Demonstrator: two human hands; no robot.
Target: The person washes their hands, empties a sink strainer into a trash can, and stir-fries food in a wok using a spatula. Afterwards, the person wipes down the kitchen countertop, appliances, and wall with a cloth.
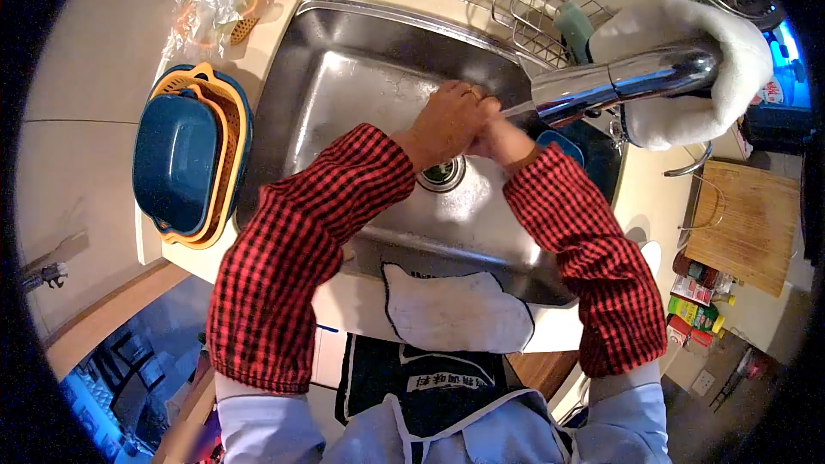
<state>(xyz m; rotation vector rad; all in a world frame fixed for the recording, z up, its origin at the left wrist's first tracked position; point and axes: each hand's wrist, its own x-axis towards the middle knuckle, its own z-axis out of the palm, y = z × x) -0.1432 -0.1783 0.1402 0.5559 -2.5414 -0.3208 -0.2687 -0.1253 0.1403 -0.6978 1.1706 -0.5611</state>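
Observation:
My left hand (449,125) is wrapped over my right hand (504,139), its fingers curled round it. The fingers of my right hand are mostly hidden beneath. Both hands are held together above the steel sink (344,103), by the mouth of the chrome faucet (619,82). Below them is the round drain (443,174). Whether water is running I cannot make out. Red and black checked sleeve covers reach from both wrists up the forearms.
A white fluffy cloth (687,26) surrounds the faucet's base. Nested blue and orange basins (176,163) stand left of the sink. A white cloth (455,309) lies over the front edge. Behind is a wire rack (541,17); a cutting board (743,223) is at right.

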